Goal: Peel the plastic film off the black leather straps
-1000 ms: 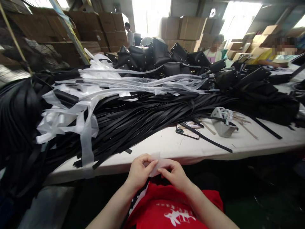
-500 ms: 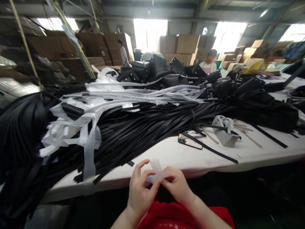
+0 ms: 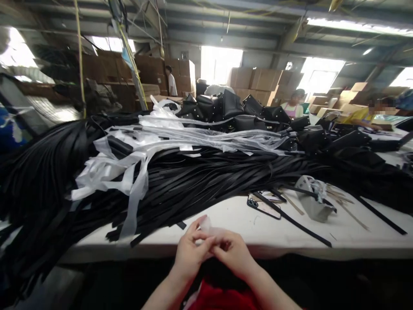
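Observation:
My left hand (image 3: 190,252) and my right hand (image 3: 235,254) meet just below the near edge of the white table (image 3: 226,234). Both pinch a small translucent plastic piece (image 3: 208,228) between their fingertips, with the fingers curled round it. Right behind the hands a big heap of long black straps (image 3: 193,181) lies across the table. White plastic strips (image 3: 129,168) are draped over that heap at the left.
A phone (image 3: 263,206) lies on the table right of the hands, under a loose black strap (image 3: 300,224). A grey tape holder (image 3: 314,200) stands further right. Black bags (image 3: 238,112) are piled behind. Other people work at the back and far right, among cardboard boxes (image 3: 258,79).
The camera has tilted up, so my hands sit lower in view and my red shirt is mostly out of frame. My fingers have bunched the plastic piece tighter together.

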`<state>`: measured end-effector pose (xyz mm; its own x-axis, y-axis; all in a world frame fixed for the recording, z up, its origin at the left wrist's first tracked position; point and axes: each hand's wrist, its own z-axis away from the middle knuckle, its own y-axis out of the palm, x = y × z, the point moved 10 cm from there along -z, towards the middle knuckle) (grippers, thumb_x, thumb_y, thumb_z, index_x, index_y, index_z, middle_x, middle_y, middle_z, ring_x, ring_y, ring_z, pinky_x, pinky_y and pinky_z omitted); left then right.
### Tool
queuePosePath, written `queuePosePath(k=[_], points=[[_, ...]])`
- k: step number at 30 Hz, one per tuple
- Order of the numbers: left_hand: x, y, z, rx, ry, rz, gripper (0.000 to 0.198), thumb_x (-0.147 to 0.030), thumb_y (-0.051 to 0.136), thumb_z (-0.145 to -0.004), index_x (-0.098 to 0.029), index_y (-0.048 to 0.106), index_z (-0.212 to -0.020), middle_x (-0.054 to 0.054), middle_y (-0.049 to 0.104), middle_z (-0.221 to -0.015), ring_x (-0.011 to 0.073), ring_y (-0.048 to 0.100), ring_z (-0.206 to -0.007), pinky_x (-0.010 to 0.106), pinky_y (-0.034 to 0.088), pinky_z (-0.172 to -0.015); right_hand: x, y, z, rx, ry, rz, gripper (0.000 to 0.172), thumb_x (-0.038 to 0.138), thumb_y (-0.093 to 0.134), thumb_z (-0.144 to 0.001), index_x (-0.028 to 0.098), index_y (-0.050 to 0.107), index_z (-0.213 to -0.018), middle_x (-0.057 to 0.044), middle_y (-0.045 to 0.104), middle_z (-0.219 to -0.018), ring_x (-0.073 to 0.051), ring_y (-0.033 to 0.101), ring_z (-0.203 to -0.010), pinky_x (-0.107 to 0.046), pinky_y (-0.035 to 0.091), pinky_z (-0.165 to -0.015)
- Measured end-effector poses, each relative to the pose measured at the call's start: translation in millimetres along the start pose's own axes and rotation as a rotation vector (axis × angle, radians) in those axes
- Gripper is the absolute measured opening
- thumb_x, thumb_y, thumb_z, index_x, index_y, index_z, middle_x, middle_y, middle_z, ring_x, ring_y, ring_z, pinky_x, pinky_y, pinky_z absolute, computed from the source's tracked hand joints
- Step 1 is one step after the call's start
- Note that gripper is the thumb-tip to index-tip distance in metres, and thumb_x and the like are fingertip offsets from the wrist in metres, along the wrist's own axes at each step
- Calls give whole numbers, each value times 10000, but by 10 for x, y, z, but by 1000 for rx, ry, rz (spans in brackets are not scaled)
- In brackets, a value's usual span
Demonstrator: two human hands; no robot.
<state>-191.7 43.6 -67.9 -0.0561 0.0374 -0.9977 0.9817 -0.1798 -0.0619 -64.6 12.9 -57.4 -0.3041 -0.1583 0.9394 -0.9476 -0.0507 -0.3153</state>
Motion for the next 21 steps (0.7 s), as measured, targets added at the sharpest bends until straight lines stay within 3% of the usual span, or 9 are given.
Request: queuePosePath(k=[8, 17, 21], points=[[-36, -120, 21, -23, 7, 74, 256, -386, 798, -691, -177, 703, -579, 143, 586, -1353, 315, 573, -1200, 448, 420, -1061, -24, 153, -69, 69, 19, -143, 208, 374, 691, -823, 179, 764, -836, -42, 708, -775, -162, 589, -697, -273, 463, -673], [-27, -287, -8, -66, 3, 147, 362, -464, 830, -653, -173, 645, -546, 144, 596, -1320, 349, 557, -1210, 502, 375, -1095, 14, 215, -151, 11, 36, -166, 196, 360, 730, -777, 180, 724, -701, -23, 663, -697, -140, 572, -652, -249, 452, -624], [123, -254, -35, 59, -55, 87, 342, -515, 791, -682, -195, 759, -800, 128, 542, -1403, 362, 517, -1272, 489, 362, -1125, -18, 217, -191, -18, 8, -152, 188, 362, 739, -765, 183, 743, -707, -34, 665, -708, -141, 569, -642, -231, 406, -549]])
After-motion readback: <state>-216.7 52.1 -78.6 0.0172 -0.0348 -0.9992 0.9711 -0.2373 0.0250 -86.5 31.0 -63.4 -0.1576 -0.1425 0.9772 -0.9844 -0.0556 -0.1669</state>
